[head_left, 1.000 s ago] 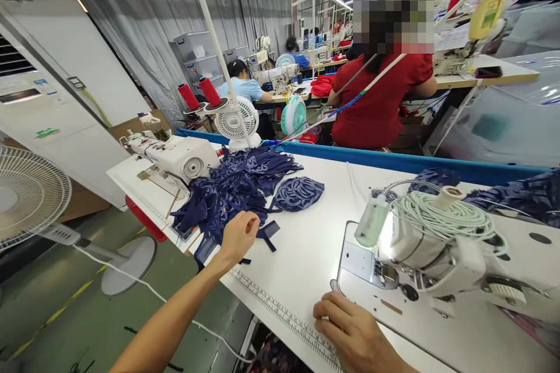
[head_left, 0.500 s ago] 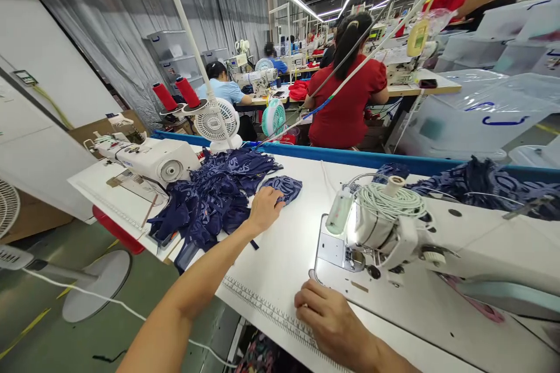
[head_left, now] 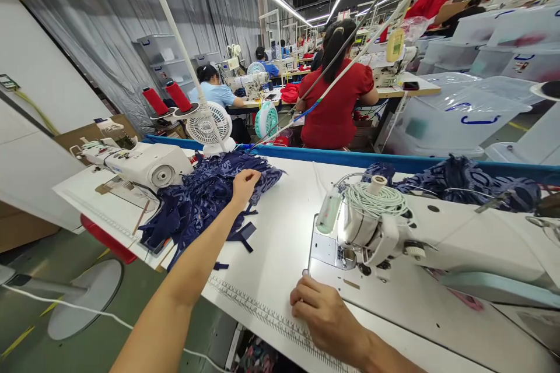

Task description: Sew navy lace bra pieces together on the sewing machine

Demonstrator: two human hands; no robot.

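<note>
reaching across the white table point(head_left: 284, 245), the left hand point(head_left: 243, 184) lies on top of the heap of navy lace pieces point(head_left: 205, 198), fingers curled down into the cloth and pinching at the top piece, though how much it has hold of i cannot tell. the right hand point(head_left: 326, 317) rests near the table's front edge, loosely clenched with knuckles up and grasping nothing, just in front of the needle plate of the near sewing machine point(head_left: 394, 233) and touching the printed ruler strip point(head_left: 262, 315) that runs along that edge.

the heap sits at the table's left end, spilling toward a second sewing machine point(head_left: 140, 163) on its own smaller stand. a few loose dark strips point(head_left: 242, 236) lie flat on the table between the heap and the person's forearm. behind the heap stand a small white clip fan point(head_left: 207, 125) and two red thread cones point(head_left: 168, 99), with a slanting lamp arm point(head_left: 175, 41) crossing above them. more navy lace point(head_left: 464, 178) is bunched behind the near machine, against the blue rail point(head_left: 350, 158).

the lace is thin, limp and patterned with pale scrolls (it crumples in soft folds rather than stacking flat). the machine is smooth glossy white, rounded at the head, with a cone of pale green cord point(head_left: 376, 198) wound on top. beyond the rail a person in a red top point(head_left: 335, 105) sits with their back turned.
</note>
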